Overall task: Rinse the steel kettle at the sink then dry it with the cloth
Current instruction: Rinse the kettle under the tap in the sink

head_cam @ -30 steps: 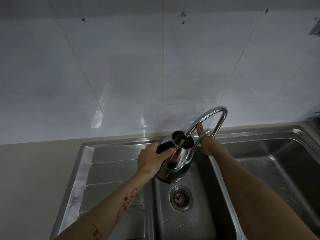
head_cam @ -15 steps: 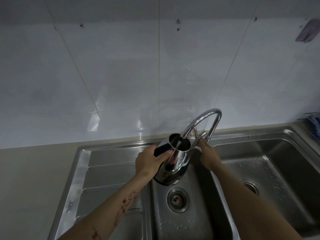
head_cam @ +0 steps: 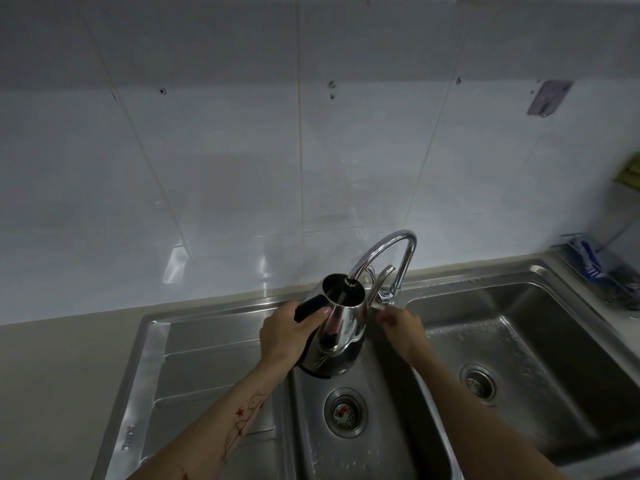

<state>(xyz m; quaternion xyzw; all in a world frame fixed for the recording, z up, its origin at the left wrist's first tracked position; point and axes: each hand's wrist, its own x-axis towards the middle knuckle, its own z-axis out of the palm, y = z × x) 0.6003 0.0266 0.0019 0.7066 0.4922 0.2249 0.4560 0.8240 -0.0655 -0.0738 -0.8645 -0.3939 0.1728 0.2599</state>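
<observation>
I take this for a home kitchen: a stainless double-bowl sink (head_cam: 540,271) with ribbed drainboard (head_cam: 214,344) is set into a beige counter (head_cam: 62,375), a chrome gooseneck faucet (head_cam: 398,244) arches over it, and white tiles (head_cam: 225,185) form the backsplash.

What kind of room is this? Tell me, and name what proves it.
Most likely a home kitchen: a steel double sink with a drainboard, a curved tap over it, and a white tiled wall behind the counter.
</observation>
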